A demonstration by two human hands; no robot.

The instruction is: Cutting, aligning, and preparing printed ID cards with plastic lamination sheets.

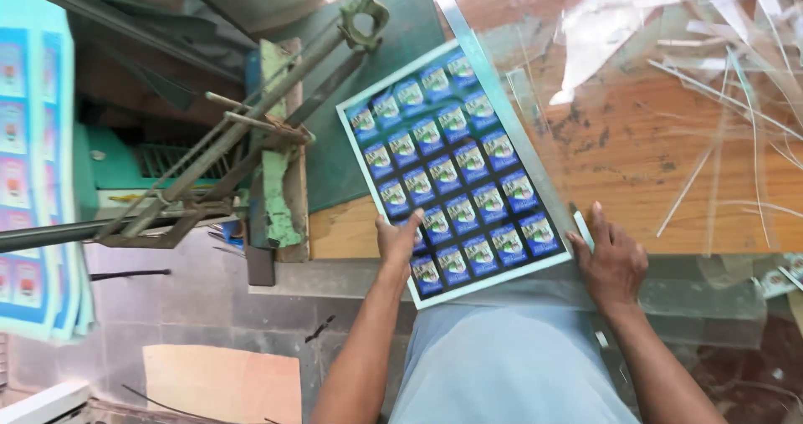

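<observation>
1. Workshop setting: worn wooden bench (636,148), orange-brown top with dark stains, tiled grey floor (184,298) below, seen from above by the head camera.
2. Left hand (398,242): palm down on the near left part of a printed label sheet (456,169), fingers spread flat over the bottom rows. Pressing on it, not wrapped around anything.
3. Right hand (612,261): at the sheet's near right corner, fingers lying on the edge, thumb side towards the bench. Resting contact; whether the thumb pinches under the edge can't be told.
4. Label sheet: white-bordered rectangle, grid of small blue labels with white and green artwork. Lies tilted, far end swung towards the upper left, near edge overhanging the bench front towards the person's light blue shirt (510,365).
5. Right long edge of the sheet sits just beside a grey metal straightedge (502,98) running diagonally across the bench; touching or nearly so.
6. Far end of the sheet lies on a dark green board (368,123).
7. Left of that: manual lever cutter, long metal arm (251,127) with a ring end, chipped green paint on its upright post (276,190).
8. Right side of bench: clear plastic offcuts (719,73), strips and sheets scattered, well apart from both hands.
9. Far left: stack of similar printed sheets (33,181), light blue, hanging at the frame edge.
10. Floor near bottom left: tan cardboard piece (222,382).
</observation>
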